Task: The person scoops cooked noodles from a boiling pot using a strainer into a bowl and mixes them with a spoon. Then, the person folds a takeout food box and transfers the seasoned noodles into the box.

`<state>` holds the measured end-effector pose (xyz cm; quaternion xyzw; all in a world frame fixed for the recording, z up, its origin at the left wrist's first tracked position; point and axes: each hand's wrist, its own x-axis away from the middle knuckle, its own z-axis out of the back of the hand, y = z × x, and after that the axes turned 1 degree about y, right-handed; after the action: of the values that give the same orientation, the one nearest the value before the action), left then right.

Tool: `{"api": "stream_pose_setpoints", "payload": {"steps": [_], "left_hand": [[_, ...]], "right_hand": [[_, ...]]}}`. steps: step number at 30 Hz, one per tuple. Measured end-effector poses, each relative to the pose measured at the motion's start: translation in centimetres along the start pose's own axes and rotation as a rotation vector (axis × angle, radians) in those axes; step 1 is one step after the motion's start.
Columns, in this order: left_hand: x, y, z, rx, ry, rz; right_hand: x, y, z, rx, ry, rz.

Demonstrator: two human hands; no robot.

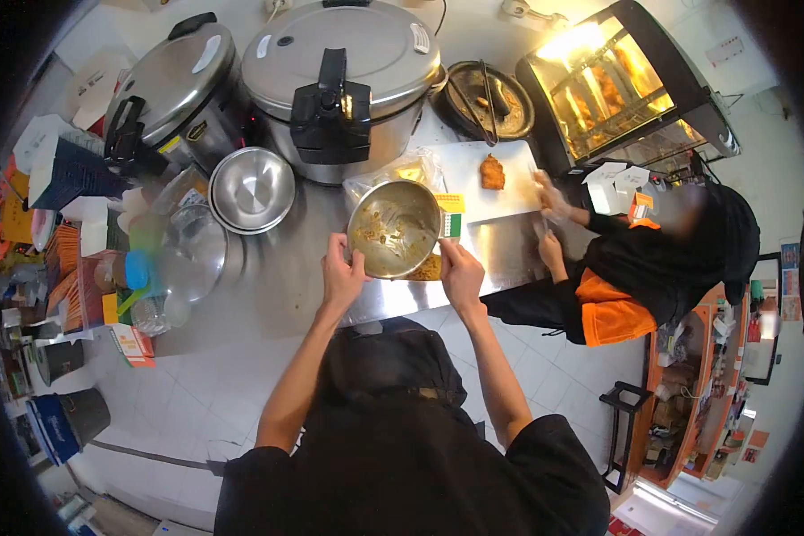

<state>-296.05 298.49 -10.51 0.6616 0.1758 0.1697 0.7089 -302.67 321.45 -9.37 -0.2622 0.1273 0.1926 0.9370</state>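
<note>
A metal mixing bowl (404,223), tilted so its inside faces me, is held up over the counter's front edge. Brown sauce or food scraps smear its inner wall. My left hand (342,272) grips the bowl's left rim, thumb on the near side. On the right rim, my right hand (462,275) is closed with fingers around the edge. Behind the bowl lie a clear plastic bag (393,174) and a yellow-and-green packet (453,219), both partly hidden by it.
Two large pressure cookers (341,67) stand at the back, beside stacked steel bowls (252,189). A co-worker (661,259) at right reaches over a white cutting board (456,165) holding a fried piece (492,172). Behind are a black pan (482,100) with tongs and a lit display warmer (616,85).
</note>
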Motion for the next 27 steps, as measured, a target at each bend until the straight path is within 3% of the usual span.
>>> {"api": "stream_pose_setpoints", "payload": {"steps": [5,7,9,12,18,20,22,24,27], "left_hand": [[1.0,-2.4,2.5,0.102,0.022,0.035],[1.4,-2.5,2.8,0.152,0.047,-0.016],[1.8,-2.1,3.2,0.177,0.073,-0.035],[2.4,-2.0,3.8,0.186,0.104,-0.044],[3.1,-2.1,4.4,0.180,0.145,-0.106],[3.5,-1.7,4.9,0.148,0.151,-0.098],[3.9,-1.5,5.5,0.177,0.143,-0.047],[4.0,-1.3,6.1,0.203,0.138,-0.014],[3.9,-0.9,6.8,0.243,0.127,-0.003]], "right_hand": [[2.5,-4.5,-2.4,-0.220,-0.054,-0.027],[3.4,-6.6,-4.1,-0.327,-0.185,-0.229],[4.4,-8.2,-6.5,-0.387,-0.206,-0.296],[5.3,-10.4,-9.5,-0.656,-0.080,-0.253],[4.0,-14.8,-6.7,-1.147,-0.256,-0.717],[3.7,-14.9,-5.9,-1.218,-0.260,-0.785],[3.3,-14.0,-5.5,-1.161,-0.216,-0.732],[2.9,-11.9,-6.3,-0.910,-0.056,-0.484],[1.9,-10.5,-5.6,-0.649,-0.014,-0.360]]}}
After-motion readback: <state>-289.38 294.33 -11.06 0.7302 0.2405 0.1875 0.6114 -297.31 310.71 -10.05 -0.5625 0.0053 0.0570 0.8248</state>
